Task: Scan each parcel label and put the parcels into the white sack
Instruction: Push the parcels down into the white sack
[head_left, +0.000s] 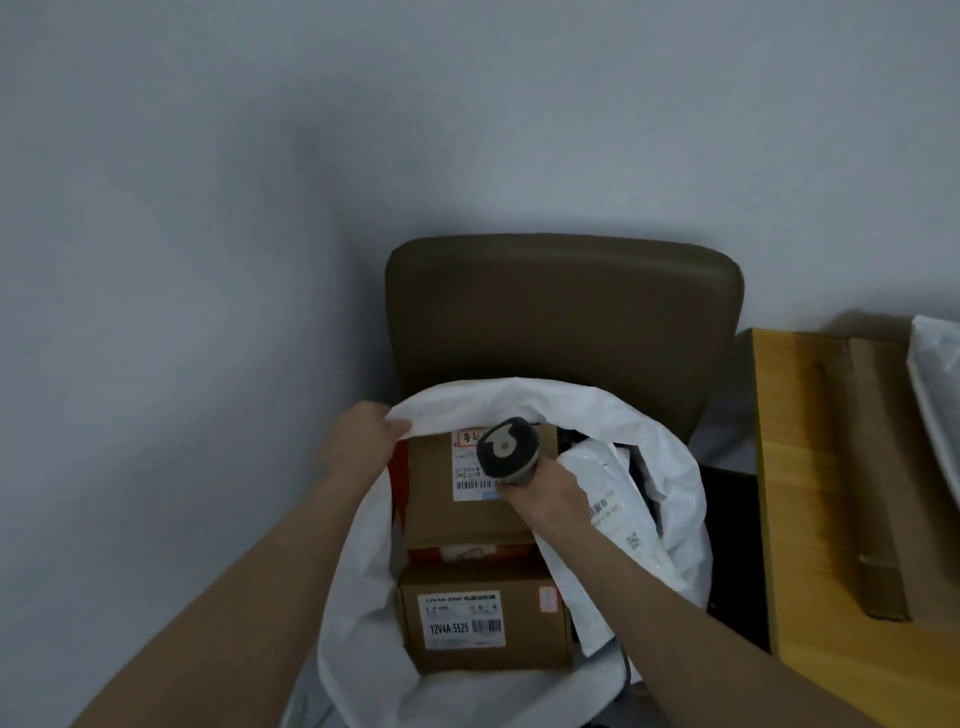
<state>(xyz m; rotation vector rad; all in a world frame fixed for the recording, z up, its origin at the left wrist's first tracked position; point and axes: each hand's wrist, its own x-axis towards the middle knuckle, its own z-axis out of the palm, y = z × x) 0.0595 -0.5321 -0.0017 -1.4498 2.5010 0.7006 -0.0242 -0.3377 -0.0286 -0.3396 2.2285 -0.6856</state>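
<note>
Left hand (363, 441) pinches the rim of the white sack (353, 597), likely to keep it open. Right hand (545, 501) grips a scanner (506, 449) over a box label (467, 470) inside the sack.

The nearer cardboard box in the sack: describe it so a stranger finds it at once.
Find the brown chair; an open white sack lies in front of it. Inside, in front of the farther box, is the nearer box, its label reading 12V4A-5525.

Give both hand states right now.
Left hand: gripping the rim of the white plastic sack.
Right hand: holding the dark grey handheld barcode scanner.
</note>
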